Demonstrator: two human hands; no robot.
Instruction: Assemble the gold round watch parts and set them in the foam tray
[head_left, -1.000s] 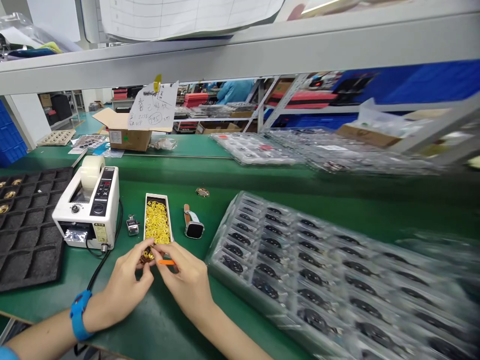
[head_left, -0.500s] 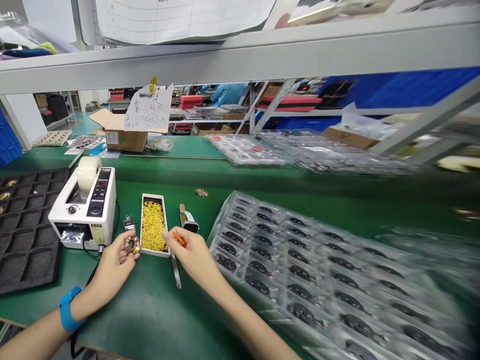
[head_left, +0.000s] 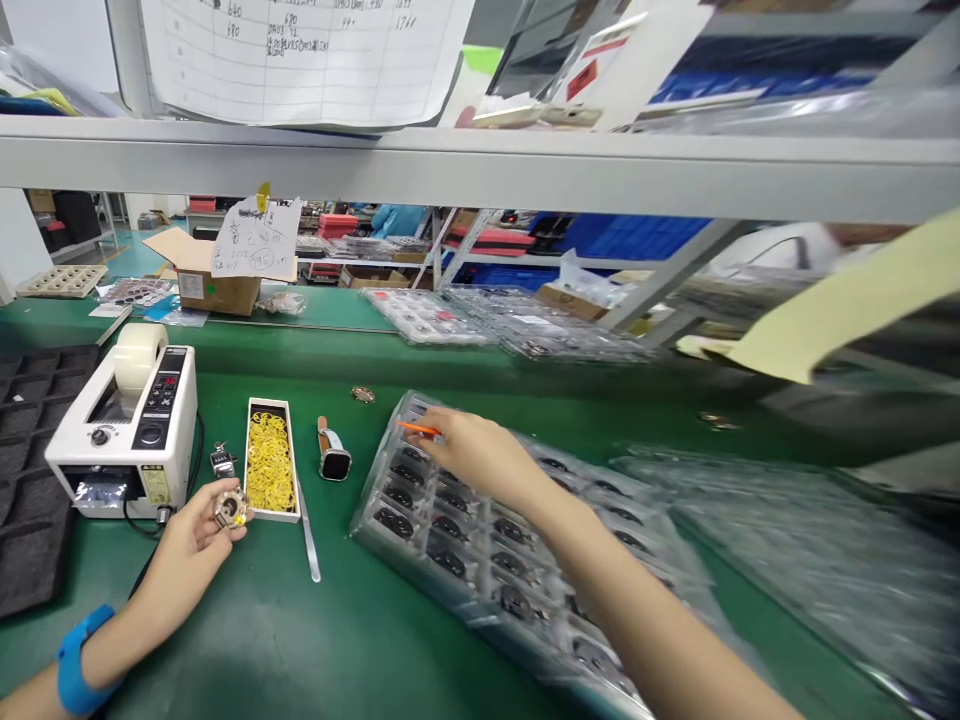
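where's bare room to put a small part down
Bare green bench in front of the white box, between left hand and clear tray; a smaller patch behind the watch. Crowded: around the counter, between box and tape machine.

The table [head_left: 300,650] is green. The rings [head_left: 270,460] are yellow, their box [head_left: 274,516] white with black within. The round part [head_left: 229,508] is gold-toned with a yellow spot; the slim tool [head_left: 417,429] is orange. The pieces [head_left: 394,522] in the clear tray [head_left: 439,598] are black. The wristband [head_left: 82,662] is blue, the tape machine [head_left: 120,448] white and black, the paper sheet [head_left: 300,75] white with a grid.
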